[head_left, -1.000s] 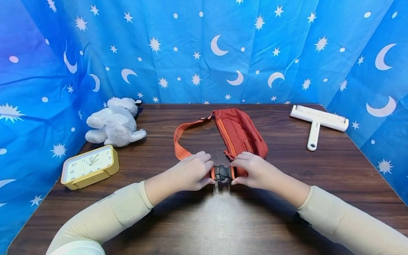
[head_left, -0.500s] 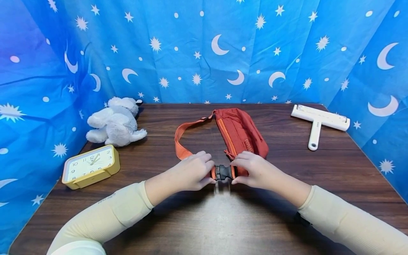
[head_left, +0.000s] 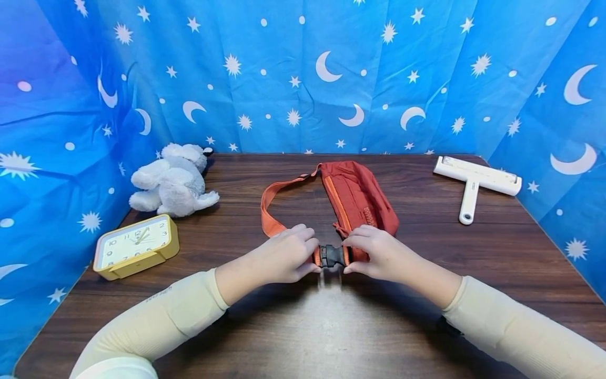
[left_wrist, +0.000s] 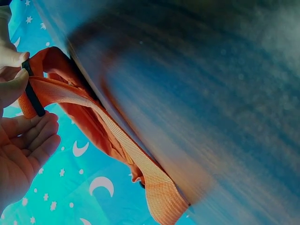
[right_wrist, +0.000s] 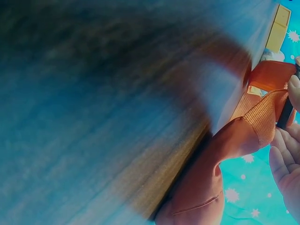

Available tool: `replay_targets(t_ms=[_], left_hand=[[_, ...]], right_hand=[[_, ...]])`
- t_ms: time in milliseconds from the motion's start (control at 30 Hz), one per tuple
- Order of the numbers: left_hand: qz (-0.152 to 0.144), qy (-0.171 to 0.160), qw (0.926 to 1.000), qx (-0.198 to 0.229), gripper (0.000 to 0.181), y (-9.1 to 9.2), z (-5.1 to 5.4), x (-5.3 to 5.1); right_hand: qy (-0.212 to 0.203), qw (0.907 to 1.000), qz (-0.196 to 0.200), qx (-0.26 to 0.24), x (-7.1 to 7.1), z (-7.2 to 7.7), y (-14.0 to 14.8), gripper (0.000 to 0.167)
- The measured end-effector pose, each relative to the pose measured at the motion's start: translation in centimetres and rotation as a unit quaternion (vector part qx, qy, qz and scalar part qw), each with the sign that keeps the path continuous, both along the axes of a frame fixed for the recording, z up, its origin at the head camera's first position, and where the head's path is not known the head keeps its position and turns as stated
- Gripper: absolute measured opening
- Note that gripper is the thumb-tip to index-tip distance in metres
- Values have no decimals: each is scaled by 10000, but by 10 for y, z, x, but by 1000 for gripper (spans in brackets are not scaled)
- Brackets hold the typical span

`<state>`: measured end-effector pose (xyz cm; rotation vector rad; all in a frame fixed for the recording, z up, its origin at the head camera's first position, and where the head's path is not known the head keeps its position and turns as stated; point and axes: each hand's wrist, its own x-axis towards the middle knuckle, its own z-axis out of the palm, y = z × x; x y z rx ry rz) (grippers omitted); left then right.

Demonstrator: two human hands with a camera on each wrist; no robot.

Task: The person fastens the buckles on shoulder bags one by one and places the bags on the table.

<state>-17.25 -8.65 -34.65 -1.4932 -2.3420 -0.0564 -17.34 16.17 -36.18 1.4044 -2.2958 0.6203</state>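
A red waist bag point(head_left: 355, 195) lies on the table with its orange strap point(head_left: 270, 208) looped out to the left. Between my hands is the strap's black side-release buckle point(head_left: 333, 256), its two halves joined. My left hand point(head_left: 289, 255) pinches the buckle's left end, where the orange webbing enters it. On the other end, my right hand point(head_left: 379, 253) pinches with thumb and fingers. In the left wrist view the webbing point(left_wrist: 126, 136) runs from the buckle down toward the table. The right wrist view has the red bag fabric point(right_wrist: 201, 187) below the right hand.
At left, a yellow alarm clock point(head_left: 137, 247) stands in front of a grey plush toy point(head_left: 172, 181). A white T-shaped lint roller point(head_left: 473, 181) lies at the back right. Behind the dark wooden table point(head_left: 265, 337) hangs a blue curtain point(head_left: 274, 47) with stars and moons.
The head view shifts very slightly, so the background sits a little further right. Both hands keep their hold on the joined buckle, and the bag stays where it was.
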Motion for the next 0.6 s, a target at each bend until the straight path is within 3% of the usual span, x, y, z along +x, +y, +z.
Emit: replay_targets(t_ms=[600], left_hand=[[9, -57, 10000, -50, 29, 0, -1, 0]], right_hand=[[-98, 9999, 20, -1, 1, 2, -2, 43]])
